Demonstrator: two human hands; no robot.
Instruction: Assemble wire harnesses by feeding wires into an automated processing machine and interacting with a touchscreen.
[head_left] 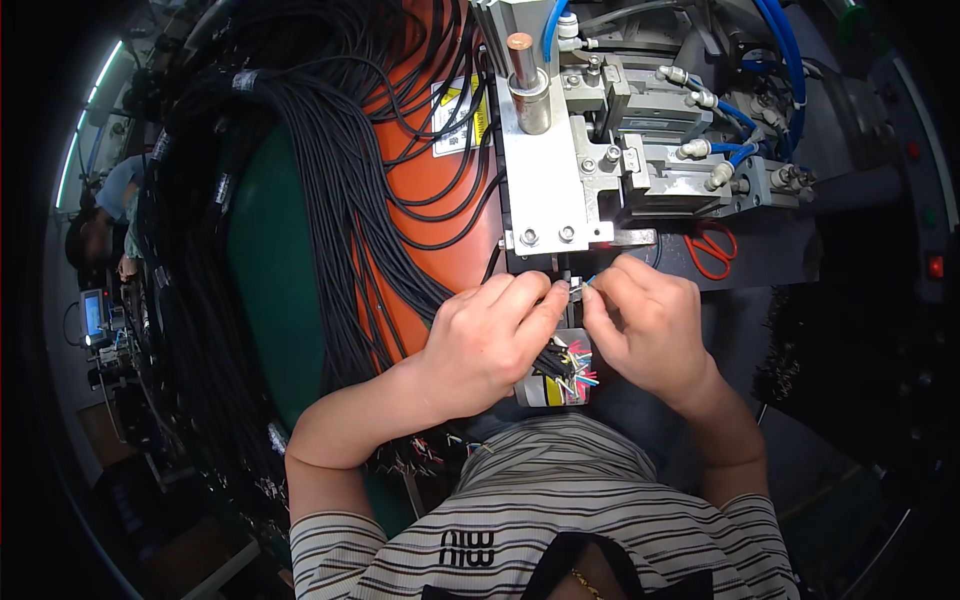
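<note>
1. Thin wires [577, 287] — pale and blue, between both hands' fingertips, just below the metal plate [545, 190].
2. Left hand [492, 335]: I see thumb and forefinger pinching at the wires; exact contact too small to tell.
3. Right hand [645, 325]: thumb and forefinger pinch the blue strand [591, 281].
4. Below — cut cable ends [568, 368], bunched. Black cables [340, 170] at left; red-handled scissors [712, 250] at right.

Left of the smooth metal plate [541, 180] lie matt, plastic-sheathed black cables [335, 170], and right of it glossy plastic tubes [798, 85].
</note>
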